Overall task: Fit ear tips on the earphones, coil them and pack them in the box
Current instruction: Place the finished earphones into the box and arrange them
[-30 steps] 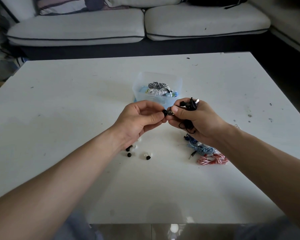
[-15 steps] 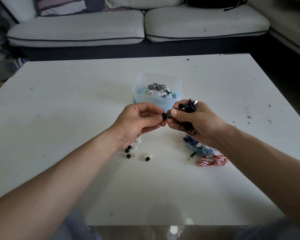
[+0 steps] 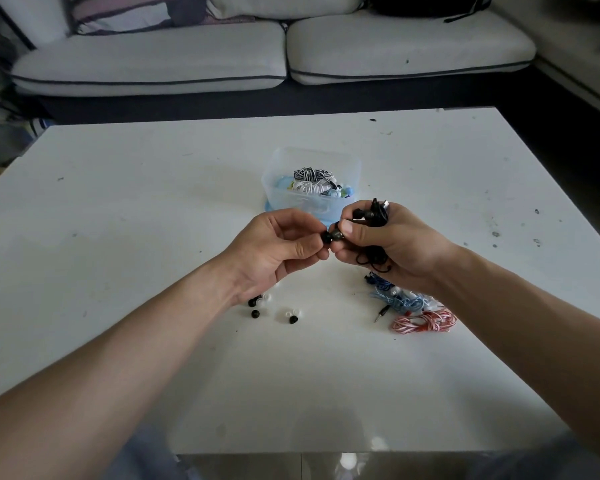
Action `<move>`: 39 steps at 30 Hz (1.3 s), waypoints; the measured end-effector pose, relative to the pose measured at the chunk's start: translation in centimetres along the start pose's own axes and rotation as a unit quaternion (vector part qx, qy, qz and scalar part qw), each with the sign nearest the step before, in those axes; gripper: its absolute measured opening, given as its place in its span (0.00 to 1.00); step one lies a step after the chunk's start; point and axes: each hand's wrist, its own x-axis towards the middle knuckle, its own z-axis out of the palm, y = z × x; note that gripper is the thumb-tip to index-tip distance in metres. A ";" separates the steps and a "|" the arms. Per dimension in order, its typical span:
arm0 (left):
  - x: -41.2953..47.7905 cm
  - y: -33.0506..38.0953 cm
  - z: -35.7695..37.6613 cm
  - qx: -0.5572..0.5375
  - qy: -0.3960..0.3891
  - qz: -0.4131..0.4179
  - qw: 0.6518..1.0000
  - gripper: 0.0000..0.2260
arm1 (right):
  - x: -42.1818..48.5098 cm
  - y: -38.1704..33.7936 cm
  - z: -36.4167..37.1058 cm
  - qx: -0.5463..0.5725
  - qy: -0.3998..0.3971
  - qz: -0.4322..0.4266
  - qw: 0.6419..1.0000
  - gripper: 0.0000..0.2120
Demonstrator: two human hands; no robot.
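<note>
Fingers (image 3: 298,221) of left hand (image 3: 271,251) pinch ear tip (image 3: 326,236) against earbud (image 3: 337,234).

a single view, worn on the person's head, facing forward and down over the white desk (image 3: 125,209); both forearms run in from the bottom corners and meet near the middle, where the left hand (image 3: 274,251) and right hand (image 3: 392,244) sit close to the lens; the wide lens takes in most of the desk top; its near edge crosses low in the frame, its far edge lies above the middle; beyond that the camera faces a pale sofa (image 3: 153,60) along the top
</note>
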 end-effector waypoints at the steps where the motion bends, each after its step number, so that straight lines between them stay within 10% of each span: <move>1: 0.0 0.0 0.0 0.000 0.000 -0.001 1.000 0.09 | 0.0 0.0 0.0 -0.001 0.001 -0.001 1.000 0.07; 39: 0.0 -0.1 0.3 -0.026 0.018 0.007 0.999 0.08 | -0.1 -0.1 0.0 -0.028 0.025 -0.036 0.999 0.03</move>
